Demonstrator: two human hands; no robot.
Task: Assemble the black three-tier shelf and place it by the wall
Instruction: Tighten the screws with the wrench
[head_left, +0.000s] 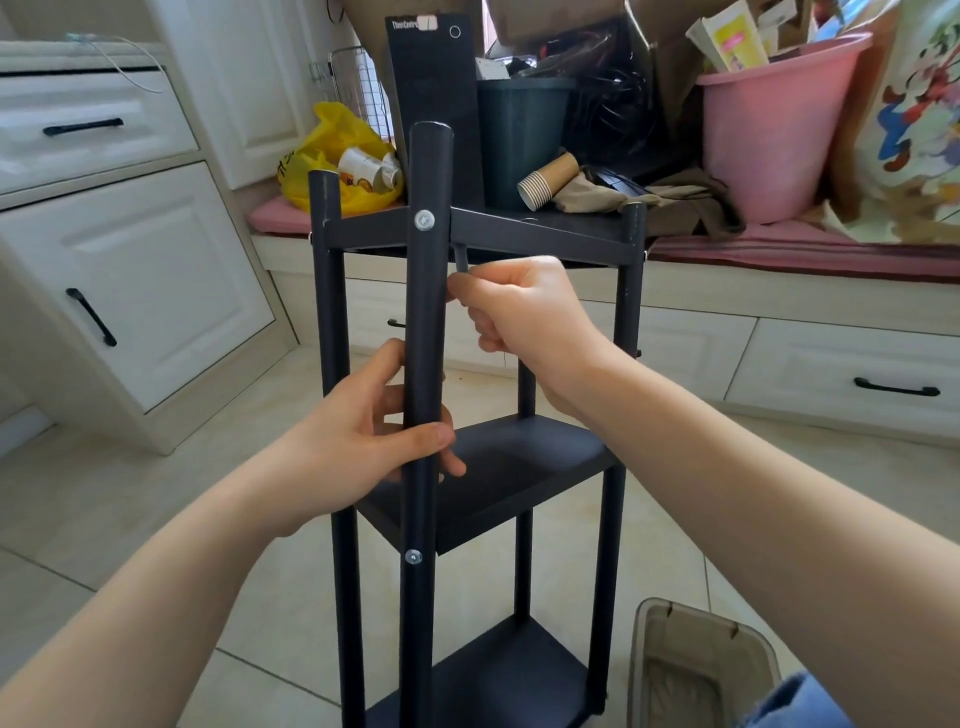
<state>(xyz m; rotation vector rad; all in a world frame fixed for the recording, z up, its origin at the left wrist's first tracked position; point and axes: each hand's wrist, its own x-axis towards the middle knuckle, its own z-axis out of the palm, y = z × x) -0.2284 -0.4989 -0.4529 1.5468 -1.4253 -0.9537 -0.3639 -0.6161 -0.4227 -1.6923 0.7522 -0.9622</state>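
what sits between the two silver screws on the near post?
Head view: the left hand grips the near post about midway between the upper screw and lower screw; the rest is bare post.

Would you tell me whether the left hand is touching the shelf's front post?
Touching. The head view shows the left hand gripping the front post, thumb across its face and fingers curled behind.

Your left hand (363, 447) grips near round post (427, 322) of black three-tier metal shelf (524, 467), upright on pale tiled floor (130, 499). Your right hand (519, 317) pinches grey hex key (461, 260) under top tier.
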